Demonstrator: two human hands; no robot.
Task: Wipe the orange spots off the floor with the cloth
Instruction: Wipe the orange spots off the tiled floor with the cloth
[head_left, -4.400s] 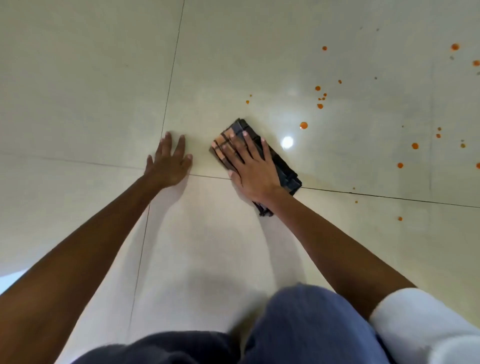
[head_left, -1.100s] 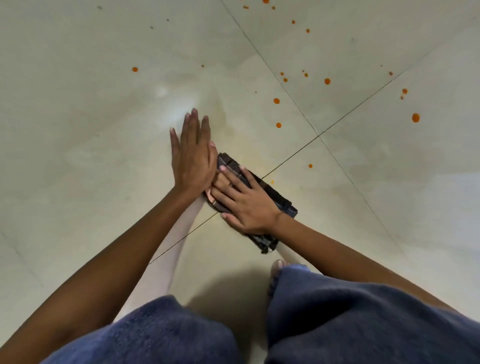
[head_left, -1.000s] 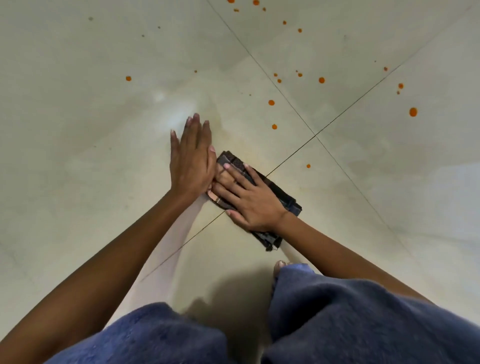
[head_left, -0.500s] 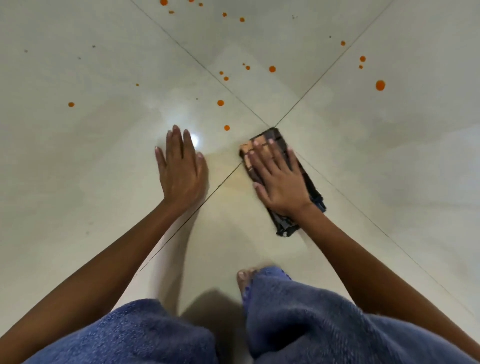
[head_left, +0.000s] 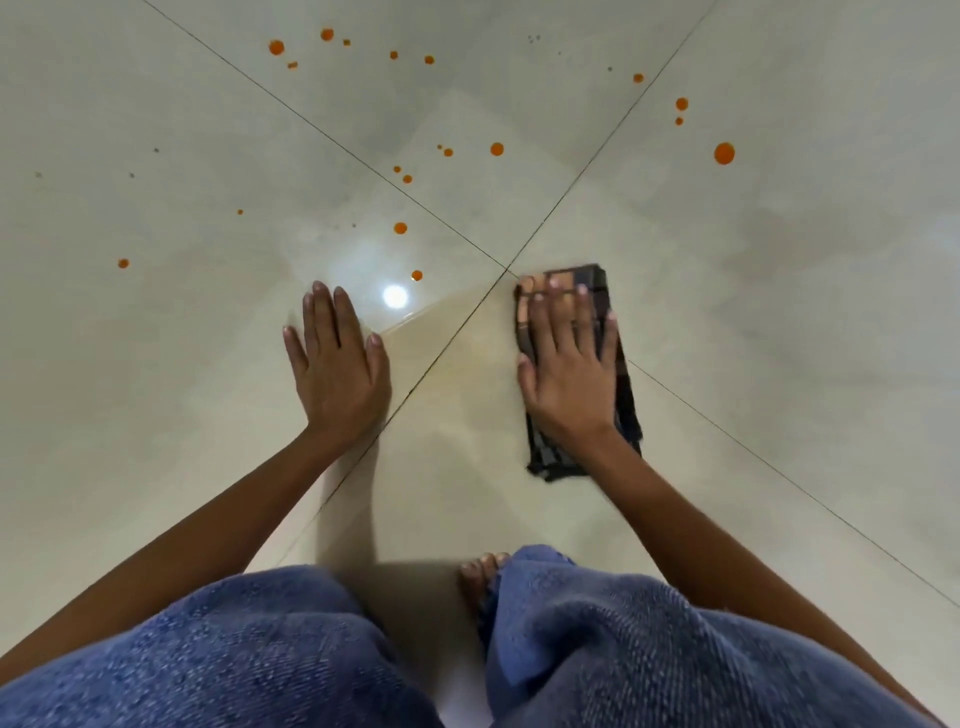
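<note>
The cloth (head_left: 608, 317) is a dark folded rectangle with a check of brown and tan squares at its far end and darker, near-black bands along its right edge and near end, where the edge looks a little ragged. It lies flat on the floor (head_left: 779, 312), just right of the point where the tile seams cross, its long side running away from the person.

The right hand (head_left: 569, 374) lies palm down on top of the cloth, fingers spread and stretched out flat, fingertips near its far end; it presses rather than grips. The left hand (head_left: 337, 369) rests flat on the bare floor to the left of the seam, apart from the cloth, fingers held loosely together and thumb out to the side.

Orange spots (head_left: 497, 149) of differing size dot the pale glossy tiles beyond both hands; the nearest one (head_left: 416, 275) sits just ahead of the left hand beside a bright light reflection (head_left: 395, 296). Blue-clad knees (head_left: 260, 649) and bare toes (head_left: 480, 571) fill the bottom of the view.
</note>
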